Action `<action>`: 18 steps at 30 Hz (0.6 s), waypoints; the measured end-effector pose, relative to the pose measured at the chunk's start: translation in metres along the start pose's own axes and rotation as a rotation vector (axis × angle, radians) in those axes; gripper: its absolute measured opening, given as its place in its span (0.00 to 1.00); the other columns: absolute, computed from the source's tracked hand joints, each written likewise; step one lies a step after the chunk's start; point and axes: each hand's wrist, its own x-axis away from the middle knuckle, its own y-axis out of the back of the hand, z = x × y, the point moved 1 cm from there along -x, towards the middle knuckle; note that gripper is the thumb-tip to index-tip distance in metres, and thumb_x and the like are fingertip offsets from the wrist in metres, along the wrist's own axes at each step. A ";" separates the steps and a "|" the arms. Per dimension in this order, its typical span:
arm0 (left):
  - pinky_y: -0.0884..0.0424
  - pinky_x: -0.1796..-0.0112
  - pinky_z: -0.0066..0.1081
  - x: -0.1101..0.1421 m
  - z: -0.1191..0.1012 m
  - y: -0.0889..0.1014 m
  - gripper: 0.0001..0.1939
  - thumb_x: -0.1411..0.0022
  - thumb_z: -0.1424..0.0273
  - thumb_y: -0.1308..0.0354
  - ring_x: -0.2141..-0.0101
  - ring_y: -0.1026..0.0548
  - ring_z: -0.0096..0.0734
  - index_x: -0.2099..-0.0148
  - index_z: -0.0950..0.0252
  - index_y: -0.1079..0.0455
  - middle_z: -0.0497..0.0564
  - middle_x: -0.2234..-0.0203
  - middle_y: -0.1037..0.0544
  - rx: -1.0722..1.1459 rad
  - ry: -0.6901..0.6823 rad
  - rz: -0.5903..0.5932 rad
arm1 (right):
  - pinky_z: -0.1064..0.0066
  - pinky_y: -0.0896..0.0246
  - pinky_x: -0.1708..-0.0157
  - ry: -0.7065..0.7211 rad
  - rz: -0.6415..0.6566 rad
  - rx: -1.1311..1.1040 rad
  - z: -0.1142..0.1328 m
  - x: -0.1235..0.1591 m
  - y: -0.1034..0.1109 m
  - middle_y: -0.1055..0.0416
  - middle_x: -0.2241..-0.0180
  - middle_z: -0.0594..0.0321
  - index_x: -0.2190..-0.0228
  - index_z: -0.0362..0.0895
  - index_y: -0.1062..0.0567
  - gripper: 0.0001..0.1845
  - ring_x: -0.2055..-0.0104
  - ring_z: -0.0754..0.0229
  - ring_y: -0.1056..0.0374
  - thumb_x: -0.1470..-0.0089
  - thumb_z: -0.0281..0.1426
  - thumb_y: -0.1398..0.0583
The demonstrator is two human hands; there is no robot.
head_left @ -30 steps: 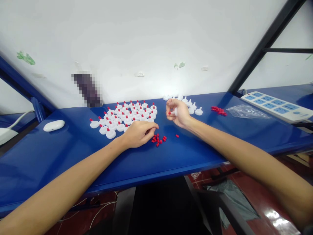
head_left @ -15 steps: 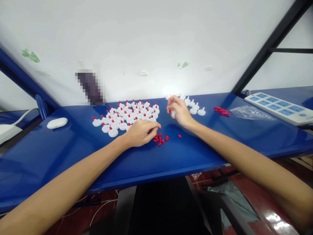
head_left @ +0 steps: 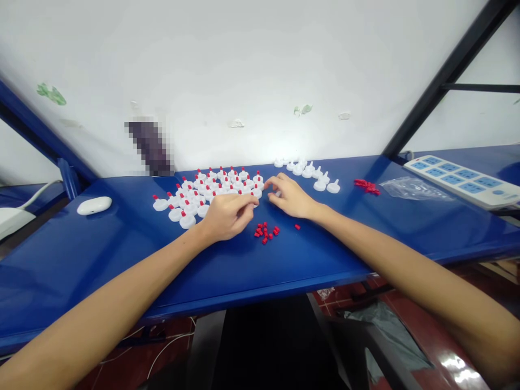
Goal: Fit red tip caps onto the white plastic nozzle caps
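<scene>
My left hand [head_left: 228, 215] rests on the blue table [head_left: 122, 254] with its fingers curled into a pinch at the near edge of a cluster of white caps with red tips [head_left: 207, 189]. What it pinches is hidden. My right hand [head_left: 291, 198] lies low on the table just right of that cluster, fingers pointing left and closed on a white cap [head_left: 278, 193] at the cluster's edge. A small pile of loose red pieces [head_left: 266, 233] lies just in front of both hands, with one stray red piece [head_left: 298, 227] to its right.
Plain white caps [head_left: 317, 174] sit in a row behind my right hand. Further right are another red pile [head_left: 368, 186], a clear plastic bag [head_left: 410, 187] and a white power strip [head_left: 463, 181]. A white oval object [head_left: 94, 205] lies at the left. A black frame post [head_left: 439, 81] rises at the right.
My right hand has come down and to the left with the white cap, from raised above the table to the cluster's edge. My left hand has shifted slightly back from the red pile.
</scene>
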 end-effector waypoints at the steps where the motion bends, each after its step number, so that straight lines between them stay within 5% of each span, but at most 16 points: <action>1: 0.33 0.74 0.25 -0.001 0.001 0.004 0.10 0.35 0.75 0.50 0.80 0.29 0.23 0.62 0.66 0.27 0.46 0.78 0.23 -0.013 0.013 -0.064 | 0.62 0.38 0.55 -0.013 -0.013 -0.004 0.000 -0.001 0.001 0.36 0.62 0.57 0.56 0.42 0.25 0.14 0.60 0.55 0.34 0.45 0.28 0.43; 6: 0.37 0.75 0.26 -0.006 0.016 0.026 0.10 0.37 0.75 0.50 0.81 0.32 0.22 0.66 0.65 0.28 0.44 0.80 0.26 -0.107 0.125 -0.282 | 0.61 0.37 0.54 -0.071 -0.057 -0.023 0.001 -0.003 0.003 0.32 0.57 0.53 0.59 0.40 0.21 0.13 0.59 0.55 0.32 0.47 0.28 0.39; 10: 0.36 0.73 0.29 -0.018 0.012 0.039 0.11 0.37 0.69 0.49 0.78 0.32 0.25 0.67 0.65 0.27 0.47 0.78 0.26 0.037 0.247 -0.239 | 0.61 0.38 0.56 -0.037 -0.120 -0.047 0.009 -0.003 0.009 0.28 0.55 0.53 0.70 0.42 0.20 0.07 0.57 0.53 0.32 0.46 0.28 0.39; 14: 0.37 0.76 0.32 -0.031 -0.039 0.054 0.19 0.38 0.53 0.50 0.75 0.30 0.30 0.62 0.57 0.24 0.50 0.73 0.23 0.557 0.375 0.210 | 0.64 0.40 0.62 0.093 -0.216 -0.128 0.022 -0.001 0.017 0.29 0.63 0.57 0.70 0.45 0.19 0.12 0.61 0.56 0.34 0.42 0.36 0.40; 15: 0.39 0.78 0.34 -0.029 -0.059 0.057 0.19 0.43 0.49 0.48 0.73 0.29 0.32 0.59 0.51 0.23 0.51 0.70 0.22 0.838 0.395 0.523 | 0.65 0.41 0.64 0.124 -0.201 -0.149 0.026 -0.001 0.018 0.30 0.68 0.59 0.70 0.45 0.19 0.12 0.65 0.57 0.35 0.42 0.38 0.39; 18: 0.52 0.84 0.36 -0.013 -0.121 0.070 0.19 0.66 0.42 0.41 0.76 0.27 0.40 0.67 0.32 0.23 0.48 0.74 0.23 1.034 0.360 0.845 | 0.69 0.45 0.71 0.159 -0.051 -0.240 0.040 0.000 0.015 0.36 0.79 0.67 0.71 0.45 0.19 0.12 0.76 0.63 0.41 0.43 0.38 0.37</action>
